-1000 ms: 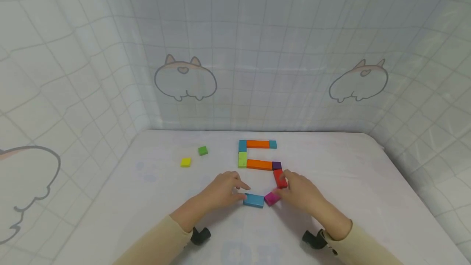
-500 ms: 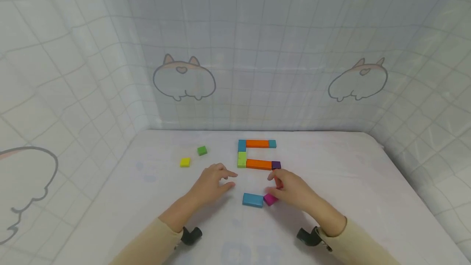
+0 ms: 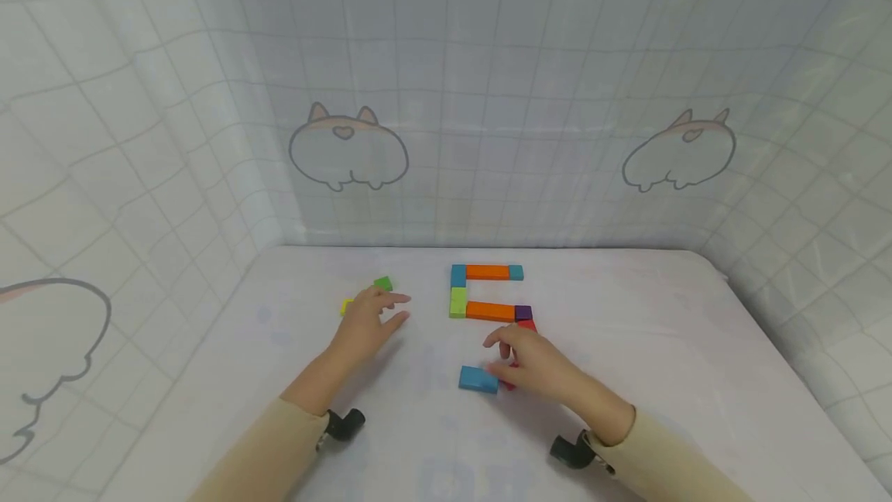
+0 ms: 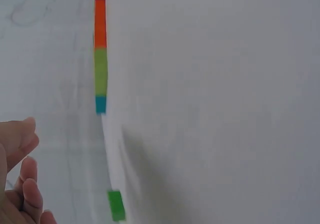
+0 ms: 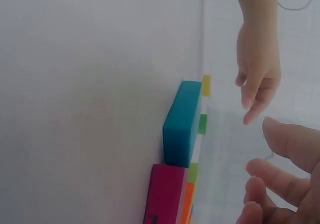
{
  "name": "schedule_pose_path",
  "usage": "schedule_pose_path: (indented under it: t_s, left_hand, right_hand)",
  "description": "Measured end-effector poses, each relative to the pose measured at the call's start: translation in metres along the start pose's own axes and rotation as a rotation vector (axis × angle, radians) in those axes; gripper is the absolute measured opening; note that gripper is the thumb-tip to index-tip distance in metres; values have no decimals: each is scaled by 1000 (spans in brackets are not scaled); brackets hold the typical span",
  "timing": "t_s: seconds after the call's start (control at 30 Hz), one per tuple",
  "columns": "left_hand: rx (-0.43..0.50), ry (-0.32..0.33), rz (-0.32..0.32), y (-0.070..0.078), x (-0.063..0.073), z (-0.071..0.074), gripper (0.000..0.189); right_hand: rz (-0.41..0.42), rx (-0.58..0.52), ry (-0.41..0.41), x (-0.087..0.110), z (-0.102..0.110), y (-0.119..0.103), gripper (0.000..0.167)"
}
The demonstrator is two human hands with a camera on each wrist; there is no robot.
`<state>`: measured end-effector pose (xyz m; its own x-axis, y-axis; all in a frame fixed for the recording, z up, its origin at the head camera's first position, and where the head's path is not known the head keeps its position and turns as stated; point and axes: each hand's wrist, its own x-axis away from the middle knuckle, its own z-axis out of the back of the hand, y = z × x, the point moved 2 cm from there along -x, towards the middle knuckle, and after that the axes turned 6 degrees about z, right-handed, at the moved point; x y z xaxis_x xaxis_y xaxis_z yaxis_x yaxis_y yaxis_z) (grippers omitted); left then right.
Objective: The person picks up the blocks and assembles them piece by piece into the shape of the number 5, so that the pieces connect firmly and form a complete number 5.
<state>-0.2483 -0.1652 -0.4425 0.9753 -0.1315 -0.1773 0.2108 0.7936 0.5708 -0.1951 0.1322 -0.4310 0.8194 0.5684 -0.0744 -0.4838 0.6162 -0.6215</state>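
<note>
My left hand (image 3: 365,324) hovers by the small green block (image 3: 383,283) and the yellow block (image 3: 345,307), which it partly covers. Its thumb and fingers are spread, with nothing between them. My right hand (image 3: 535,362) is over the near end of the row, fingers loosely bent and holding nothing. Below it lie a blue block (image 3: 478,379), a magenta block (image 5: 166,191) and a red block (image 3: 527,325), the last two partly hidden in the head view. In the right wrist view a gap shows between that hand and the blocks.
Farther back, a blue block (image 3: 458,276), a lime block (image 3: 458,302), two orange blocks (image 3: 487,273), a small teal block (image 3: 516,273) and a purple block (image 3: 523,313) form an angular line on the white cloth (image 3: 627,331). A grid-patterned curtain (image 3: 516,138) surrounds the table.
My left hand has left the blue block and moved left and away from me, toward the green and yellow blocks. My right hand has shifted slightly left, off the red and magenta blocks.
</note>
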Motion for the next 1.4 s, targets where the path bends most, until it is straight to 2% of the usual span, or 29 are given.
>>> schedule_pose_path:
  t_s: [0.2, 0.33, 0.57, 0.8, 1.03, 1.4]
  left_hand:
    - [19, 29, 24, -24, -13, 4, 33]
    - [41, 35, 68, -29, -19, 9, 33]
    - [14, 56, 88, -40, -38, 11, 33]
    - [-37, 11, 180, -52, -52, 11, 39]
    - [-23, -27, 237, -56, -59, 13, 41]
    - [-12, -72, 280, -63, -68, 6, 40]
  right_hand:
    - [24, -42, -47, -4, -6, 0, 35]
    - [46, -34, -75, -6, -10, -1, 35]
    - [73, -16, -89, -10, -15, 3, 33]
    - [42, -13, -126, -11, -19, 4, 33]
    - [29, 13, -148, -11, -19, 4, 32]
    - [21, 42, -173, -13, -21, 5, 29]
